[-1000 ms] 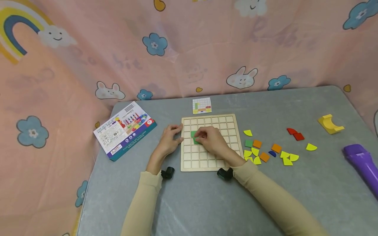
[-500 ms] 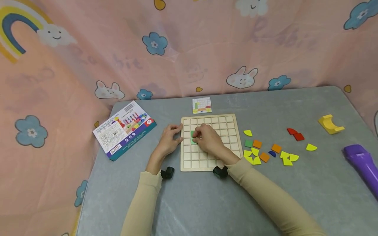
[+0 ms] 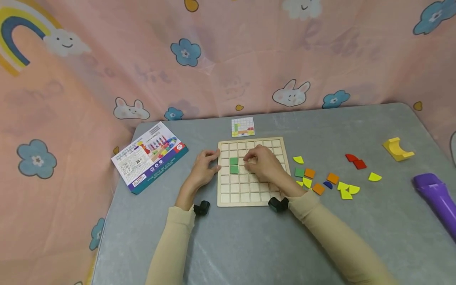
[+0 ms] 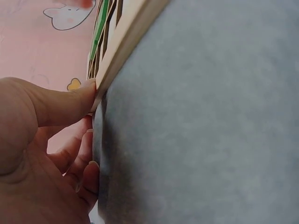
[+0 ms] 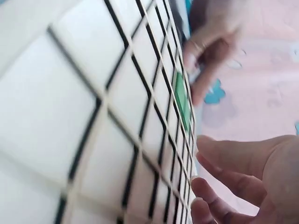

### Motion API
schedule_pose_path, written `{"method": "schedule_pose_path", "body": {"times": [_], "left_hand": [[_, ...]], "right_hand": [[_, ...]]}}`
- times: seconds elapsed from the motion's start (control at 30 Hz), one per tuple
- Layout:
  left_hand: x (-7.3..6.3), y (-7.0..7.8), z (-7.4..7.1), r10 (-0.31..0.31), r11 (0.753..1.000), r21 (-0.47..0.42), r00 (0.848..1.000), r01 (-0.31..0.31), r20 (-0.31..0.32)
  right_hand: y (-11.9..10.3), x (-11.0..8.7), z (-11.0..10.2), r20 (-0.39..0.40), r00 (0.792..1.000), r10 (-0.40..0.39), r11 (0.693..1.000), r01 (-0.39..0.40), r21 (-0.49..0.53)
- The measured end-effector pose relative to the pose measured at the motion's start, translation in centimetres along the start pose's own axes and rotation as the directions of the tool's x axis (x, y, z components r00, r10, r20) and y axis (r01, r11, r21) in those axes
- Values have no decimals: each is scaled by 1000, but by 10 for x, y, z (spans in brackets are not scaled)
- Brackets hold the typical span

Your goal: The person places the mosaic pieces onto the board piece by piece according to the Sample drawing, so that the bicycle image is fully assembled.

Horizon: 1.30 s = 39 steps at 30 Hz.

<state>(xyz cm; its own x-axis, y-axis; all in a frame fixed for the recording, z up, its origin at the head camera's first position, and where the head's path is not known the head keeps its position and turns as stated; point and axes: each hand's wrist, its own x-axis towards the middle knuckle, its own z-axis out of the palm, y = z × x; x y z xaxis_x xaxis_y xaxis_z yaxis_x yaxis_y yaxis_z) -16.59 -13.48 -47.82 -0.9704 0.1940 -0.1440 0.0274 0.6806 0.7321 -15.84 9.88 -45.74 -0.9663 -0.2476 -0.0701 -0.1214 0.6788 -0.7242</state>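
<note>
A wooden grid board (image 3: 224,201) lies on the table. Two green square tiles (image 3: 233,170) sit in neighbouring cells of its second column, one above the other. My left hand (image 3: 204,169) rests at the board's left edge, thumb tip against the rim in the left wrist view (image 4: 51,121). My right hand (image 3: 263,163) hovers over the middle of the board, just right of the green tiles. Its fingers (image 5: 233,154) are loosely bent with nothing between them. Above the board lies a small pattern card (image 3: 243,127) with a coloured grid.
Right of the board lie loose tiles: a green square (image 3: 299,172), several orange squares (image 3: 333,178), yellow quarter-circles (image 3: 375,177), red pieces (image 3: 360,164) and a blue half-circle (image 3: 328,185). Farther right are a yellow arch block (image 3: 398,150) and a purple long object (image 3: 436,202). A box (image 3: 149,158) lies left.
My right hand has let go of the lower green tile and moved right, uncovering both green tiles. My left hand has stayed at the board's edge.
</note>
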Motion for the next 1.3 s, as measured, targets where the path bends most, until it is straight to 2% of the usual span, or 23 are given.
{"method": "schedule_pose_path", "body": {"times": [0.2, 0.37, 0.6, 0.73, 0.9, 1.3], "left_hand": [[0, 1, -1, 3, 1000, -1, 1000, -3, 5], [0, 0, -2, 16, 1000, -3, 1000, -16, 10], [0, -1, -1, 20, 1000, -1, 1000, -20, 11], [0, -1, -1, 20, 1000, 3, 1000, -20, 14], [0, -2, -1, 12, 1000, -4, 1000, -12, 20], [1, -3, 0, 21, 1000, 2, 1000, -21, 16]], "right_hand": [[26, -14, -35, -2, 1000, 21, 999, -21, 43], [46, -31, -59, 8, 999, 53, 998, -53, 28], [76, -53, -82, -17, 998, 64, 998, -64, -16], [87, -65, -90, -15, 995, 95, 995, -96, -40], [94, -75, -92, -16, 996, 89, 995, -90, -51], [96, -77, -89, 3, 994, 106, 992, -105, -67]]}}
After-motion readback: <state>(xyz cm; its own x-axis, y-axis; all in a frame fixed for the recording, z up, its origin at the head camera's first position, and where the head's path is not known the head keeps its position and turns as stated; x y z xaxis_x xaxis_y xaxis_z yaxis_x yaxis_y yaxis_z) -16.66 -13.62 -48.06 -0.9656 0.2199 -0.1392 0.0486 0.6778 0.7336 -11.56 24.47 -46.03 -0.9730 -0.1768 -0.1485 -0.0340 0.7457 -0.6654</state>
